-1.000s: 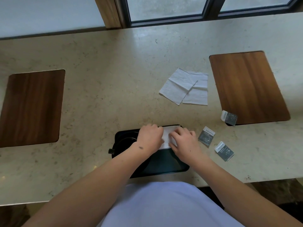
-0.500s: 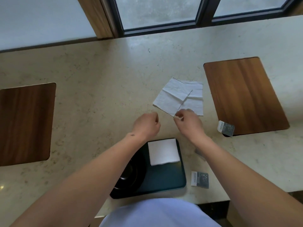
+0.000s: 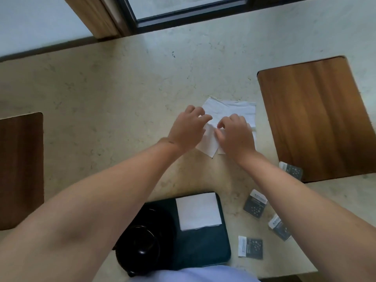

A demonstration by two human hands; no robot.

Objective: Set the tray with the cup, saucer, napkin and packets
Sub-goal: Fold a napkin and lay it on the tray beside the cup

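Note:
A dark tray (image 3: pixel 203 247) lies at the near counter edge. It holds a folded white napkin (image 3: pixel 198 212) on its far right part and a black cup (image 3: pixel 142 244) on a black saucer (image 3: pixel 160 220) at its left. Farther out, two loose white napkins (image 3: pixel 230 108) overlap on the counter. My left hand (image 3: pixel 187 131) curls over the left napkin's edge. My right hand (image 3: pixel 236 135) pinches the napkins at their middle. Grey packets lie right of the tray: one (image 3: pixel 255 206) near its far corner, one (image 3: pixel 251 248) by its near corner, a third (image 3: pixel 279 226) partly under my right forearm.
A further packet (image 3: pixel 293 170) sits on the near corner of a wooden mat (image 3: pixel 317 117) at the right. A second wooden mat (image 3: pixel 20 169) is at the left. A window frame (image 3: pixel 183 19) and a wall run along the counter's far edge.
Both hands left the folded napkin on the tray and reached out to the loose napkins, which they now touch. The view shifted, so the tray sits lower in the frame.

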